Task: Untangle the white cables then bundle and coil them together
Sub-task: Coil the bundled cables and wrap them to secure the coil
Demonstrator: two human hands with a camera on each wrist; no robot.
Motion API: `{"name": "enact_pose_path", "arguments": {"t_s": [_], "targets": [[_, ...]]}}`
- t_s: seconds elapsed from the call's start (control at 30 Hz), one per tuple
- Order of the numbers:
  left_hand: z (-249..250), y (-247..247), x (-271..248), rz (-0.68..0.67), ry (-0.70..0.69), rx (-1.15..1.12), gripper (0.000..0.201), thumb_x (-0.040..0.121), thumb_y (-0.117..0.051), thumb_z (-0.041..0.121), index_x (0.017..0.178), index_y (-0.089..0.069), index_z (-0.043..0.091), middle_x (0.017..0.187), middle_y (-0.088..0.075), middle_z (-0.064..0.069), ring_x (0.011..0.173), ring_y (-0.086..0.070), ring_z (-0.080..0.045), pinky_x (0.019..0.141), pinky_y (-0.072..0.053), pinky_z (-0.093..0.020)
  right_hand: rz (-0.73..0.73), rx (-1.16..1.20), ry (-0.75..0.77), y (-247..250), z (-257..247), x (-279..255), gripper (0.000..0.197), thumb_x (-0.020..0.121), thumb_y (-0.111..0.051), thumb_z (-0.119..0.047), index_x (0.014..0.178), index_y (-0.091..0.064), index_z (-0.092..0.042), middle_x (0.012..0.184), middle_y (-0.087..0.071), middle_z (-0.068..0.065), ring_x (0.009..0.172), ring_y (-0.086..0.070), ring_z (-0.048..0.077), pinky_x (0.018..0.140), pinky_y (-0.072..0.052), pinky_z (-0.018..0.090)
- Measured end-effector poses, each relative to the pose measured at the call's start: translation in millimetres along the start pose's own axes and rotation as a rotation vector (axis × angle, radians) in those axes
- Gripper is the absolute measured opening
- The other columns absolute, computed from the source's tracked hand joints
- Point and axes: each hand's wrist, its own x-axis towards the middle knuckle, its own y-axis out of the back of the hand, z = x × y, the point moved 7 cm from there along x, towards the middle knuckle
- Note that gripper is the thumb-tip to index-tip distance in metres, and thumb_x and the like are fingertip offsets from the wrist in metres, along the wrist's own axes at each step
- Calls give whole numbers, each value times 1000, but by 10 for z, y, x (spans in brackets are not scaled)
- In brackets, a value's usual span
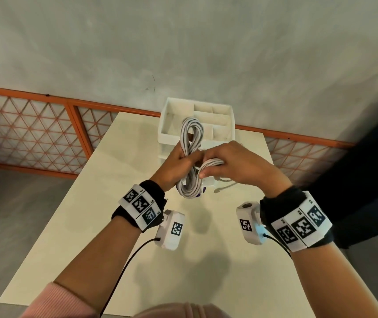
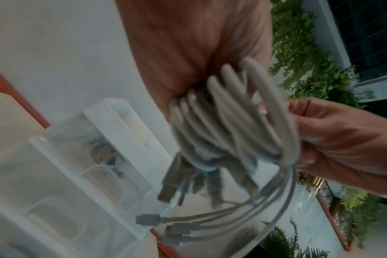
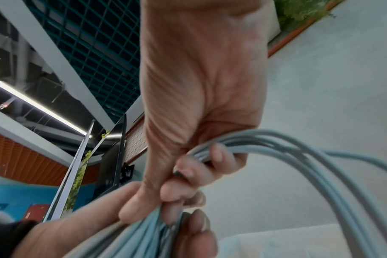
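A bundle of white cables [image 1: 192, 134] is folded into a long coil, held above the table. My left hand [image 1: 178, 164] grips the coil round its middle, one loop standing above the fist and another [image 1: 189, 187] hanging below. My right hand [image 1: 224, 164] holds a sheaf of the loose cable strands [image 1: 213, 162] and carries them across the coil's waist. In the left wrist view the cables [image 2: 227, 122] fan over my palm and their plug ends [image 2: 164, 193] dangle. In the right wrist view my fingers [image 3: 216, 153] curl round the strands [image 3: 298, 153].
A white compartmented organiser box [image 1: 206, 115] stands at the far edge of the cream table [image 1: 114, 214], right behind the coil. A short cable end [image 1: 225, 183] lies on the table under my right hand. An orange lattice railing [image 1: 34, 125] runs behind.
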Motion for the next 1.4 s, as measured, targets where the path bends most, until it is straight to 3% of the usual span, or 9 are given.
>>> {"name": "enact_pose_path", "arguments": {"t_s": [0.2,0.4,0.77,0.9,1.03,1.13,1.27,1.33,1.4], "targets": [[22,-122,-88,-88,133,-226,26,96,-46,13,83,-65,3,60,-69,-13,51,-67,-23,50,-56,-28,203,-20,65,175,-72,-16,42,57,-82,-43,76,-52,-21,67,-65,-5,68,-60,16,66,-51,46],[-22,-171,-110,-148,138,-140,44,98,-46,28,59,-64,16,50,-61,-6,39,-56,-15,46,-50,-23,349,-74,64,263,-69,-64,78,45,-88,-48,86,-29,-19,63,-40,-11,52,-42,13,51,-30,27],[-188,12,-97,-240,107,15,29,91,-54,41,71,-54,20,50,-46,1,40,-41,-15,52,-40,-29,-84,61,-170,37,525,-27,43,68,-74,-54,59,-62,-13,52,-59,4,47,-46,5,55,-34,21],[-299,5,-101,-206,173,26,42,86,-47,54,73,-46,15,48,-40,1,39,-35,-14,50,-40,-28,-25,234,-138,64,534,-52,66,70,-55,-68,65,-57,-3,51,-56,7,54,-50,14,64,-42,26],[-387,-117,-125,-220,295,19,74,81,-11,75,55,-46,16,45,-36,-6,37,-31,-18,46,-36,-25,122,232,-83,132,369,22,55,91,-45,-53,52,-49,-15,51,-42,1,47,-37,9,52,-33,13],[-447,-211,-122,-234,384,-68,97,72,4,81,64,-53,2,40,-37,-6,35,-29,-17,43,-32,-22,199,229,-50,183,304,86,52,96,-47,-39,50,-53,-17,46,-50,-7,44,-39,6,52,-33,13],[-522,-275,-132,-229,432,55,79,95,-5,61,77,-59,7,41,-40,-4,31,-33,-13,45,-32,-25,236,248,33,147,178,161,55,95,-55,-24,42,-41,-30,37,-48,-14,38,-44,2,48,-31,10],[-543,-294,-151,-252,454,139,63,98,-13,54,95,-52,4,43,-42,-4,31,-34,-12,42,-33,-23,264,250,44,119,177,204,54,93,-57,-21,44,-37,-19,37,-36,-8,39,-34,6,49,-26,13],[-572,-291,-178,-280,490,164,68,94,-12,62,84,-49,6,46,-43,-5,34,-33,-14,42,-33,-22,310,269,29,112,230,237,47,91,-60,-19,51,-41,-6,45,-31,-6,44,-27,8,51,-25,20]]}}
